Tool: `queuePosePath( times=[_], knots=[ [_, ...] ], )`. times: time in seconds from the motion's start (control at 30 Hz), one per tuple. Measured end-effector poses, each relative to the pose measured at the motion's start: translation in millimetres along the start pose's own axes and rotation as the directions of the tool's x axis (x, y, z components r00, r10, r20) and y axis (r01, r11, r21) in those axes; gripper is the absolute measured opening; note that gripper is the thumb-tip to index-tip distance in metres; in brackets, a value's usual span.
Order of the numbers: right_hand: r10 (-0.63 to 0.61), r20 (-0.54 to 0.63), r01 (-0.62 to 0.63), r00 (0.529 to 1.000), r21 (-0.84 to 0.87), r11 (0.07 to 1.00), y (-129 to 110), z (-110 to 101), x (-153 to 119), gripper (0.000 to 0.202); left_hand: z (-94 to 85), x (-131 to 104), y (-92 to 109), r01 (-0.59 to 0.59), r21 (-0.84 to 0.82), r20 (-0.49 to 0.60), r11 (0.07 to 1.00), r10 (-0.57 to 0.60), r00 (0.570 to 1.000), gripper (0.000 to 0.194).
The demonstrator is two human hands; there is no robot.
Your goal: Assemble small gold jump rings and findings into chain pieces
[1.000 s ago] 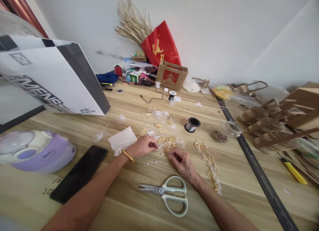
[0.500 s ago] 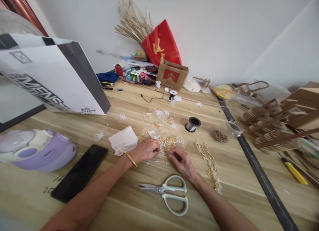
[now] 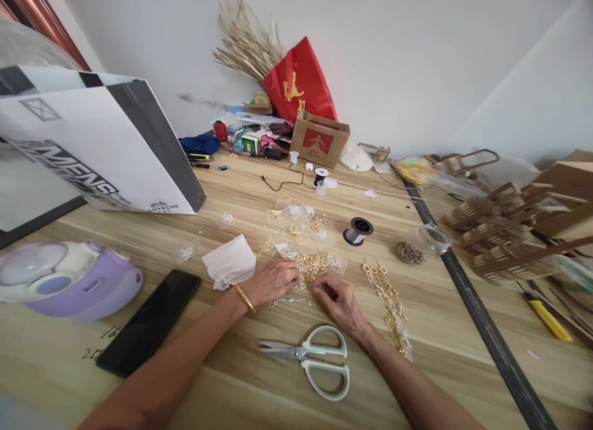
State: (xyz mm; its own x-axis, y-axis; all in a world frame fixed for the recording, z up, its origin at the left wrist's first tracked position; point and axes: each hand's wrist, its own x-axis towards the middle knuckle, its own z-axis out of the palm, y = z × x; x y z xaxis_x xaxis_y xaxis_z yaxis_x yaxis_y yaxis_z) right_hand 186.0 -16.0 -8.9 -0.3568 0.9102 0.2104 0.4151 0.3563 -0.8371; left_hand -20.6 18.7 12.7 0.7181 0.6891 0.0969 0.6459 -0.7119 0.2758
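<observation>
Two bare hands meet over a loose pile of gold and clear beads (image 3: 311, 267) at the middle of a wood-grain tabletop (image 3: 241, 390). We see the left hand (image 3: 272, 278) palm down at the pile's left edge, fingers bent together, their tips hidden; we cannot tell what, if anything, they hold. The right hand (image 3: 340, 299) rests at the near right edge, thumb and forefinger drawn narrow, though we cannot make out a bead between them. We judge the step in hand to be picking out small pieces, and the next move to call for a light, exact pinch that leaves the pile unscattered. A short beaded chain (image 3: 291, 301) lies just below the left fingers. Room is tight: scissors (image 3: 299, 353) lie between the forearms, beaded strands (image 3: 388, 309) to the right, white paper (image 3: 229, 261) behind the left wrist. Beyond the pile, small clear bags (image 3: 296, 214) crowd the way; between pile and scissors we find a bare strip.
</observation>
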Motion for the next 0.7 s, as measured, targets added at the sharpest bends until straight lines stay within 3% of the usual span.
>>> queuePosePath(
  times=[0.23,0.47,0.6,0.7],
  knots=[
    [0.011,0.000,-0.011,1.000,0.007,1.000,-1.0,-0.3,0.0,0.016,-0.1,0.8,-1.7,0.039,-0.049,-0.012,0.998,-0.040,0.999,0.015],
    [0.003,-0.006,-0.003,1.000,0.026,1.000,-1.3,0.0,0.0,0.016,0.3,3.1,-6.8,0.109,-0.244,-0.081,0.964,-0.133,0.988,0.010],
    [0.001,-0.016,0.000,1.000,0.036,0.999,-2.3,0.2,0.6,0.017,1.0,4.8,-10.3,0.175,-0.428,-0.137,0.886,-0.256,0.957,0.009],
    [0.004,-0.011,-0.004,1.000,0.032,0.999,-2.1,0.2,0.7,0.016,2.4,5.0,-13.1,0.201,-0.613,-0.112,0.764,-0.336,0.935,0.011]
  ],
)
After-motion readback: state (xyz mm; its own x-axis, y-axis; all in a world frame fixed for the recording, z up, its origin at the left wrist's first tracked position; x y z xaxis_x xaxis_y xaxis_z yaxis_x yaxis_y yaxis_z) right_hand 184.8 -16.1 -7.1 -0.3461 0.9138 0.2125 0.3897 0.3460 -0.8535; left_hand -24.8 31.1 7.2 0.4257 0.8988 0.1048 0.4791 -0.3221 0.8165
